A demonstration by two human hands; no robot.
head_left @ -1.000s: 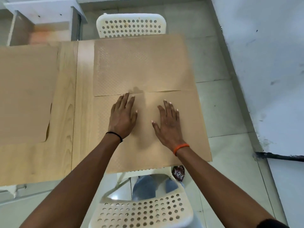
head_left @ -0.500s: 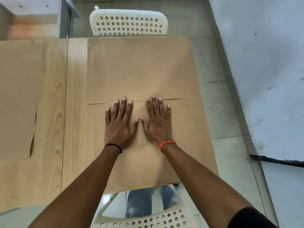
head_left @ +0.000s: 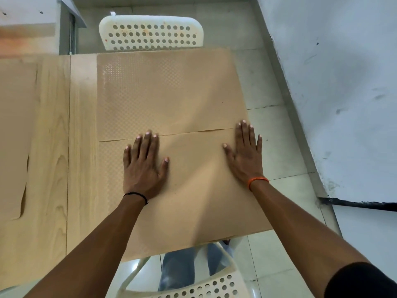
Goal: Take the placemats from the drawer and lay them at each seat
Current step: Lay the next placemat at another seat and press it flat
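A tan textured placemat [head_left: 193, 190] lies on the near right part of the wooden table [head_left: 55, 147]. My left hand [head_left: 144, 166] rests flat on it with fingers spread. Flat as well, my right hand [head_left: 247, 155] presses the mat's right edge, fingertips reaching the seam. A second tan placemat [head_left: 169, 91] lies just beyond, edge to edge with the first, in front of the far chair. Another tan placemat [head_left: 12, 136] covers the table's left side, partly cut off by the frame.
A white perforated chair [head_left: 150, 33] stands at the table's far side, and another white chair [head_left: 193, 284] is just below me. A pale wall [head_left: 333, 82] runs close along the right. A grey cabinet edge [head_left: 66, 29] stands at the back left.
My right hand has slid from beside the left hand out to the mat's right edge. My left hand stays near the middle of the mat.
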